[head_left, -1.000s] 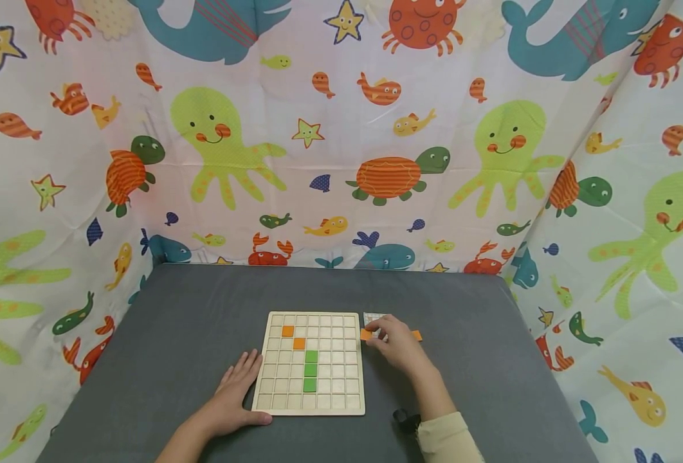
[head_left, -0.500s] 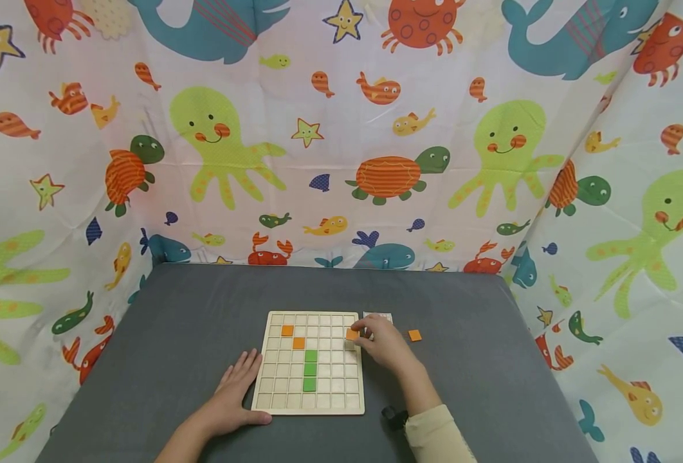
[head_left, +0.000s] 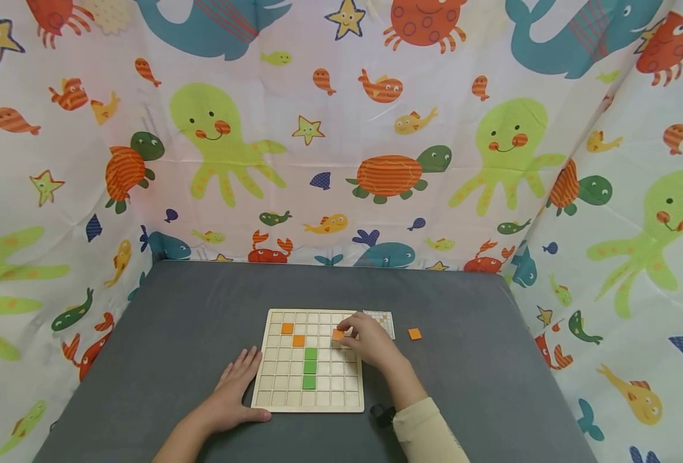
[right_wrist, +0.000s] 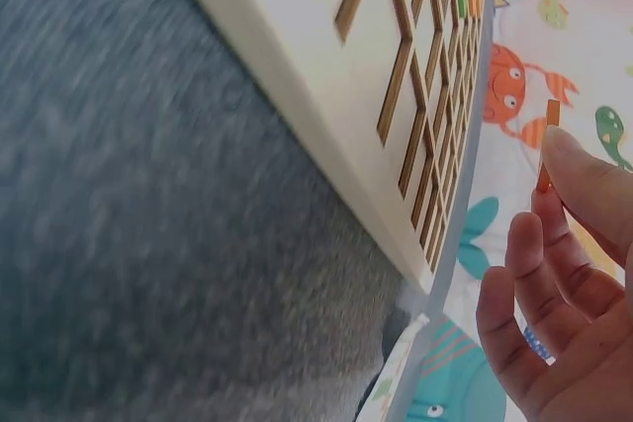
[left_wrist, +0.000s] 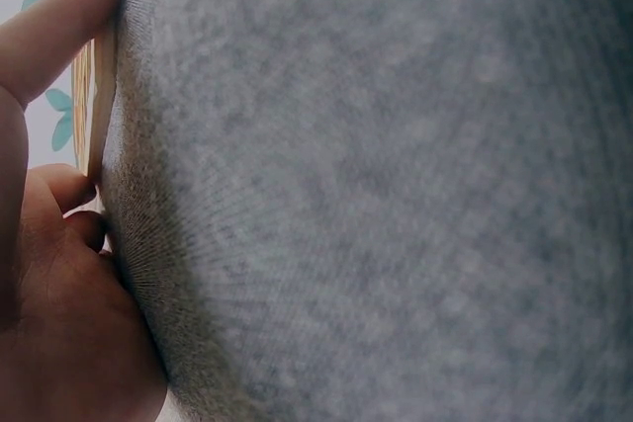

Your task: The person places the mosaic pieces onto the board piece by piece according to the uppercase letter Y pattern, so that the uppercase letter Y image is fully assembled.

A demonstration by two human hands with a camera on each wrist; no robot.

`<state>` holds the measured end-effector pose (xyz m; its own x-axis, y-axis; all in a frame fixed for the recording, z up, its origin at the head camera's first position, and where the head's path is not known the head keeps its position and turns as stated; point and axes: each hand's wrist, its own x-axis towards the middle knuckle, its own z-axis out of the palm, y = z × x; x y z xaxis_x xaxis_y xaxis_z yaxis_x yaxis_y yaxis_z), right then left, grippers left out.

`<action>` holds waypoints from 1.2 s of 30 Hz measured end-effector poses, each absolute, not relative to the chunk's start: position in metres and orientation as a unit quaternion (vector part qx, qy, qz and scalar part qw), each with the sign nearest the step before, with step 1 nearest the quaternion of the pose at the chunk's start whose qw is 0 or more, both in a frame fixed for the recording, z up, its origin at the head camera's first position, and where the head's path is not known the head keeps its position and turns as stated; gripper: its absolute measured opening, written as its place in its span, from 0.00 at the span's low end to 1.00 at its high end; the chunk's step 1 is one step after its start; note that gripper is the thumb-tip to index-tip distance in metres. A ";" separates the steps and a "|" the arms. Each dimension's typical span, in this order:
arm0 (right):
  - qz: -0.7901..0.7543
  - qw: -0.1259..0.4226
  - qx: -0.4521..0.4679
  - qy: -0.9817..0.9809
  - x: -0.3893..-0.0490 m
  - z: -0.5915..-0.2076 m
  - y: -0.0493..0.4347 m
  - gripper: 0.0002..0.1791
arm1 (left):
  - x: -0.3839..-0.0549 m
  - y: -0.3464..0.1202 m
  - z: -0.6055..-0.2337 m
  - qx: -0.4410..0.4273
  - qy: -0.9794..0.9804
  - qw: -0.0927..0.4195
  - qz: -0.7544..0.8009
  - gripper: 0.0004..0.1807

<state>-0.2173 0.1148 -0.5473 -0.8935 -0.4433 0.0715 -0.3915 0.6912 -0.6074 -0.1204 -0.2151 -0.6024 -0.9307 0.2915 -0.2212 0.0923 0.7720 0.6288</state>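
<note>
A square wooden grid board (head_left: 312,409) lies on the table. Two orange tiles (head_left: 298,341) run diagonally in its upper left, above a column of green tiles (head_left: 310,366). At the board's left edge rests my left hand (head_left: 231,392), fingers extended along the side and thumb at the near corner. My right hand (head_left: 370,341) pinches an orange square tile (right_wrist: 551,145) between thumb and fingertip. It holds this tile above the board's upper right cells; the right wrist view shows the tile edge-on, raised off the board.
A small card with a printed grid (head_left: 384,321) lies right of the board, partly behind my right hand. Another orange tile (head_left: 414,334) lies farther right on the grey tabletop (head_left: 480,373). A patterned sea-animal curtain (head_left: 330,154) encloses the back and sides.
My right hand has carried the orange tile leftward from beside the card to over the board, uncovering the other loose tile and more of the card. My left hand stays put.
</note>
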 end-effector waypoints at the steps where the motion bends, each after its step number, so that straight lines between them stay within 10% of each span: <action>1: -0.323 0.044 -0.227 0.918 -0.218 -0.548 0.114 0.12 | -0.120 -0.215 -0.602 0.104 0.928 0.155 0.322 0.74; 36: -0.234 0.077 -0.208 0.946 -0.225 -0.568 0.077 0.11 | -0.120 -0.215 -0.600 0.106 0.927 0.156 0.325 0.73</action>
<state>-0.2252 0.0766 -0.5678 -0.9013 -0.4305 -0.0481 -0.3583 0.8033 -0.4757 -0.1196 -0.2148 -0.6003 -0.9289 0.2982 -0.2197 0.0958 0.7664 0.6352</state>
